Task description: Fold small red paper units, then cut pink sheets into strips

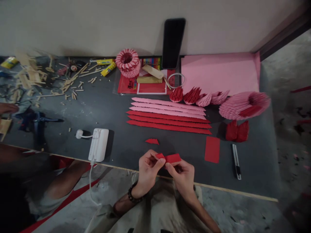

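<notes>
Left hand: the left hand (147,170) pinches the left end of the red paper piece (170,158) between thumb and fingers; a dark bead bracelet (132,194) is on its wrist.
Right hand: the right hand (182,176) grips the same piece from below at its right part, with the fingers curled.
Red paper piece: it is a small folded strip, held just above the near edge of the dark table (109,106), between the two hands.
Near the hands: a small red folded triangle (152,141) lies just beyond them; a flat red rectangle (212,149) lies to the right, and a utility knife (236,161) lies further right.
Middle of table: three red strips (170,124) lie side by side, with pink strips (167,106) just behind them.
Left side: a white power bank (98,144) with a cable lies near the table edge.
Far side: a black phone (173,42) leans on the wall, next to a large pink sheet (218,72).
Right side: a pink folded-paper model (243,105) lies on the table.
Far left: another person's hand (7,107) rests near scattered wooden sticks (73,81).
</notes>
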{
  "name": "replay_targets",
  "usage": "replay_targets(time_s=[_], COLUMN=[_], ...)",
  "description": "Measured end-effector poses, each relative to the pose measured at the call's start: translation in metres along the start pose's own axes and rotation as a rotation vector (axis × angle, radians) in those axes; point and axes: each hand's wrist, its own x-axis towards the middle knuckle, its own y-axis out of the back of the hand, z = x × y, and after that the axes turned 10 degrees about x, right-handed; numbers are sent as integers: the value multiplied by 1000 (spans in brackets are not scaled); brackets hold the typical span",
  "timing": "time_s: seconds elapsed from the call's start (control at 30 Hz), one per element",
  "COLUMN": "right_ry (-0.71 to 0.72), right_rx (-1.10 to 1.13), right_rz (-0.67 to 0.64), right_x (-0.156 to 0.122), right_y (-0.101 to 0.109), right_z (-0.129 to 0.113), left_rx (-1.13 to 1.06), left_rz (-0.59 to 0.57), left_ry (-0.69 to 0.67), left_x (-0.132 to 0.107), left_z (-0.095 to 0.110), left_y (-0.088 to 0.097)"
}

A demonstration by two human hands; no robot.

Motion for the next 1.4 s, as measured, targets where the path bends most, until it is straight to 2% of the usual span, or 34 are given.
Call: replay_targets(time_s=[0.17, 0.3, 0.4, 0.57, 0.67, 0.73, 0.83, 0.9, 1.0, 1.07, 1.13, 1.23, 1.4], right_ry=[-19, -40, -52, -41, -44, 31, 329, 529, 642, 650, 640, 533, 256], right_rx=[-10, -29, -19, 46, 28, -73, -310, -388, -384, -366, -345, -326, -326], right_rz=[28, -5, 11, 77, 11, 12, 21, -104, -325, -424, -453, -406, -299], right_x=[-1, -1, 0, -1, -1, 2, 11, 19, 30, 34, 36, 36, 31], right_y=[0, 3, 4, 1, 6, 16, 37, 50, 62, 64, 63, 58, 48], right_z=[1, 0, 0, 6, 9, 9, 7, 4, -4, -11, -17, -25, -27], left_rx=[6, 21, -12, -106, -129, -133, -114, -99, -85, -75, -50, 23, 121], left_rz=[-10, -25, -38, -223, -167, -110, -181, -279, -352, -352, -337, -340, -355], left_ry=[-72, -106, -48, 110, 167, 178, 196, 219, 251, 265, 266, 247, 203], left_x=[1, 2, 3, 8, 11, 13, 14, 14, 12, 11, 11, 11, 12], left_z=[-3, -2, -2, -5, -2, 2, 8, 10, 7, 3, 0, -3, -1], left_y=[-4, -4, -4, -7, -8, -6, -1, 1, 2, 3, 3, 4, 9])
